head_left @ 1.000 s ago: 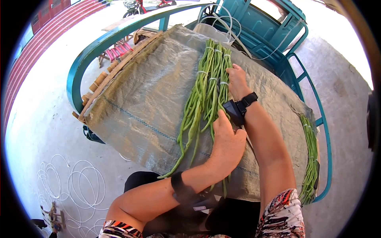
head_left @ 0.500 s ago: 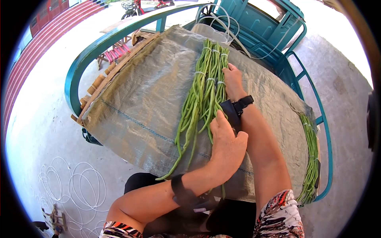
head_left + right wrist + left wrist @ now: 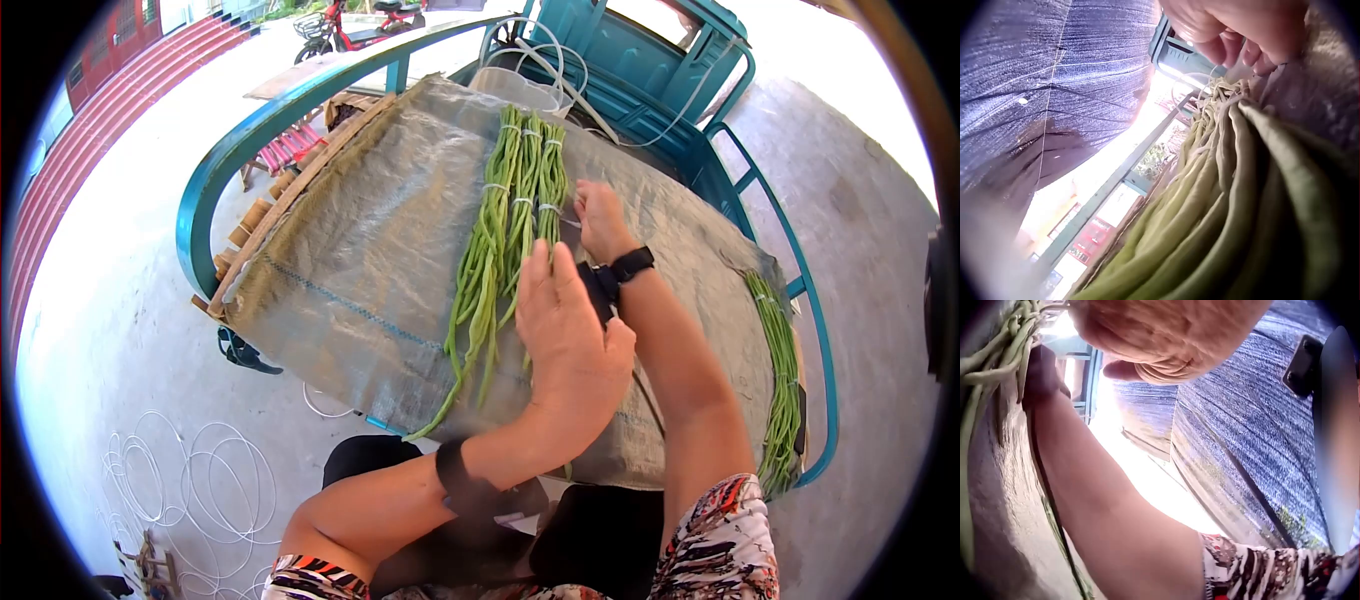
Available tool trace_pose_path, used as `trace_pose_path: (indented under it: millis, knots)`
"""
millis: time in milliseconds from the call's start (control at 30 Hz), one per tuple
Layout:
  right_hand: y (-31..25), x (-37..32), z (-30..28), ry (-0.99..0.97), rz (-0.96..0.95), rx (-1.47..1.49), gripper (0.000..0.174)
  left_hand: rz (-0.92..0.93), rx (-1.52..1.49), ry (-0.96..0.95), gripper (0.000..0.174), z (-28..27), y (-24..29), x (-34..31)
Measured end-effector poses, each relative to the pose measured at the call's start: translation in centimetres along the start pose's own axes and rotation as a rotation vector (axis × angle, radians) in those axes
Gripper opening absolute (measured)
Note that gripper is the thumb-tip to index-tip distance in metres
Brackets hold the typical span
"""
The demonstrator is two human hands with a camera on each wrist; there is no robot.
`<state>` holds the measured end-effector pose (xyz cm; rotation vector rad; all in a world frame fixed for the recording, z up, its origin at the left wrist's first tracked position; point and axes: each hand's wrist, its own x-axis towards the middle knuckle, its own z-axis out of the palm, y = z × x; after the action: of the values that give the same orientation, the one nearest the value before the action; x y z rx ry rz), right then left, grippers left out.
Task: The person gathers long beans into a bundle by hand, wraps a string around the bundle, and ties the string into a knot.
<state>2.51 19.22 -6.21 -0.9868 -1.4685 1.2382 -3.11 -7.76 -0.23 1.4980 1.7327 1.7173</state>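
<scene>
Three tied bundles of long green beans [image 3: 490, 245] lie side by side on a plastic sheet [image 3: 350, 260], white ties round them. My right hand [image 3: 603, 220] is just right of the rightmost bundle, fingers curled. It pinches the end of a thin white tie [image 3: 570, 222] that reaches toward that bundle. In the right wrist view, the curled right fingers [image 3: 1232, 50] are close above the bundled bean ends [image 3: 1229, 94]. My left hand [image 3: 565, 320], fingers straight and together, is over the lower right part of the beans and hides some of them.
Another bean bundle [image 3: 778, 385] lies along the sheet's right edge. A blue-green metal rail [image 3: 195, 215] curves round the left side of this cart bed, with the cab [image 3: 620, 70] and a clear bucket [image 3: 520, 88] at the far end. Coiled white wire [image 3: 235, 480] lies on the ground.
My right hand has moved off the rightmost bundle, a little to the right, with its fingers curled in. My left hand has moved up along the beans and its fingers have straightened.
</scene>
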Motion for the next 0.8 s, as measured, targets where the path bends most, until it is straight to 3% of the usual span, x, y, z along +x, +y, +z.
trace_pose_path:
  millis: [67, 267, 300, 433, 533, 633, 667, 767, 800]
  knots:
    - [-1.9, -2.7, -1.1, 0.047, 0.219, 0.160, 0.029, 0.123, 0.069, -0.002, 0.067, 0.3, 0.2, -0.3]
    - [-6.3, -13.6, -5.6, -0.087, 0.371, -0.050, 0.026, -0.132, -0.140, -0.594, 0.064, 2.1, 2.0, -2.2]
    - [-7.0, -15.6, -6.6, -0.088, 0.375, -0.026, 0.026, -0.175, -0.157, -0.702, 0.063, 2.2, 2.5, -2.3]
    - [-8.8, -22.1, -9.9, -0.059, 0.370, 0.011, 0.026, -0.144, -0.269, -0.758, 0.054, 4.7, 2.8, -3.6]
    - [-9.2, -25.3, -11.8, -0.040, 0.321, -0.027, 0.026, -0.333, -0.509, -0.983, 0.050, 6.1, 3.0, -3.2]
    - [-8.3, -26.9, -12.6, -0.045, 0.201, -0.060, 0.023, -0.347, -0.539, -0.925, 0.048, 5.6, 4.1, -2.4]
    - [-8.0, -27.0, -12.3, -0.045, 0.157, -0.071, 0.022, -0.289, -0.546, -1.016, 0.051, 5.7, 3.9, -1.5]
    - [-7.1, -27.2, -12.2, -0.044, 0.073, -0.125, 0.021, -0.464, -0.566, -0.806, 0.053, 7.7, 2.9, -2.2]
    - [-7.3, -27.2, -12.1, -0.040, 0.060, -0.148, 0.022, -0.504, -0.583, -0.822, 0.052, 8.7, 2.0, -2.2]
